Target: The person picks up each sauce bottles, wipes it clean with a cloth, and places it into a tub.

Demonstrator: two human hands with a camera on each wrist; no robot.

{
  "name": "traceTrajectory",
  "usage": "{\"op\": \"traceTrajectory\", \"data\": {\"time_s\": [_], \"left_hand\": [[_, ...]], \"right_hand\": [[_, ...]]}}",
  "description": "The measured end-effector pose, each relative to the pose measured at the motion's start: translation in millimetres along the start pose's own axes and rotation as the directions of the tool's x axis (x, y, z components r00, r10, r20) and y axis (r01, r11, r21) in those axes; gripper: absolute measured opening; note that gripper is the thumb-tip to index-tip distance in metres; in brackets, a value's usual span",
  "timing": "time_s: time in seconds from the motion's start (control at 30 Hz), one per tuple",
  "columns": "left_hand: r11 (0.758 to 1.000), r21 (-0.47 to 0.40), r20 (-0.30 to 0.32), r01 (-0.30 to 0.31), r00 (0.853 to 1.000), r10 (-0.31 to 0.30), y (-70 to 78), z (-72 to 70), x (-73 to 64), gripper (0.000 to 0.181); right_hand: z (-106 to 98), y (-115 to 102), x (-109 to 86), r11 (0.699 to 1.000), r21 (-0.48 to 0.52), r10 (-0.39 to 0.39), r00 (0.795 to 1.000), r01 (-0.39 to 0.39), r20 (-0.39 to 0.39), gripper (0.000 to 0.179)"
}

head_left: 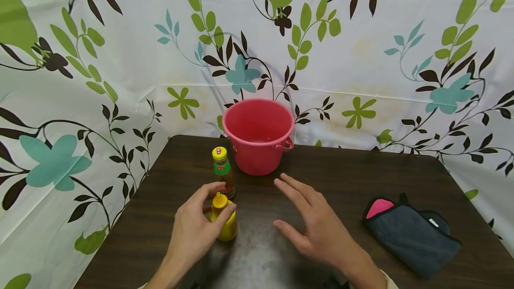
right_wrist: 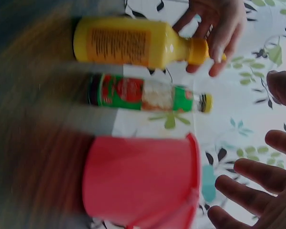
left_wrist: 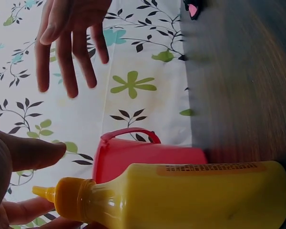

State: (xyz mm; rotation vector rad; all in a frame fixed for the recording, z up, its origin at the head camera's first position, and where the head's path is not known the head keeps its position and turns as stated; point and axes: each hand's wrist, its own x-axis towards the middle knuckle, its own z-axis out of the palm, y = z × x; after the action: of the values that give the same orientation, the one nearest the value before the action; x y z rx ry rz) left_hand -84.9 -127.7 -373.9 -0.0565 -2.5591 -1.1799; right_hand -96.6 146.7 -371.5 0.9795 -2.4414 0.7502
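A yellow squeeze bottle [head_left: 229,229] with a pointed nozzle stands upright on the table. My left hand [head_left: 195,223] is around its top, thumb on the near side and fingers behind; the left wrist view shows a gap between the thumb [left_wrist: 35,152] and the nozzle [left_wrist: 44,193]. Just behind stands a glass bottle [head_left: 222,167] with a yellow cap and green-and-red label. My right hand [head_left: 317,220] hovers over the table to the right, fingers spread and holding nothing. Beyond both hands is a pink bucket [head_left: 259,159].
On the right of the dark wooden table [head_left: 337,177] lies a dark grey cloth item [head_left: 409,235] with black edging and a pink part. A white curtain [head_left: 341,66] printed with leaves and birds hangs behind the table and along its left side.
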Motion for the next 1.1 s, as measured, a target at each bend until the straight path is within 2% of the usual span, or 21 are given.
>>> {"op": "traceTrajectory", "data": {"time_s": [0.2,0.37,0.5,0.6,0.87,1.1], "left_hand": [[0.999,0.04,0.002,0.006,1.0,-0.006,-2.4,0.3,0.3,0.049],[0.995,0.078,-0.017,-0.053,0.998,0.055,-5.4,-1.4,0.2,0.049],[0.991,0.077,-0.029,-0.109,0.993,0.112,-6.7,-1.2,0.0,0.046],[0.989,0.084,-0.036,-0.126,0.991,0.129,-6.8,-1.0,0.4,0.044],[0.981,0.117,-0.061,-0.157,0.984,0.165,-5.2,1.7,3.3,0.042],[0.978,0.122,-0.069,-0.17,0.981,0.179,-1.2,3.8,4.6,0.042]], "right_hand": [[22,-10,8.7,0.998,0.061,-0.018,0.995,0.013,0.095,0.082],[33,-16,11.2,0.996,0.09,-0.042,0.985,0.027,0.165,0.079],[36,-17,9.3,0.996,0.085,-0.032,0.971,0.012,0.235,0.079],[37,-16,7.8,0.996,0.085,-0.025,0.96,0.001,0.279,0.079],[35,-12,5.9,0.997,0.079,-0.03,0.952,0.005,0.306,0.078],[25,-6,3.8,0.996,0.074,0.031,0.944,-0.059,0.328,0.079]]}}
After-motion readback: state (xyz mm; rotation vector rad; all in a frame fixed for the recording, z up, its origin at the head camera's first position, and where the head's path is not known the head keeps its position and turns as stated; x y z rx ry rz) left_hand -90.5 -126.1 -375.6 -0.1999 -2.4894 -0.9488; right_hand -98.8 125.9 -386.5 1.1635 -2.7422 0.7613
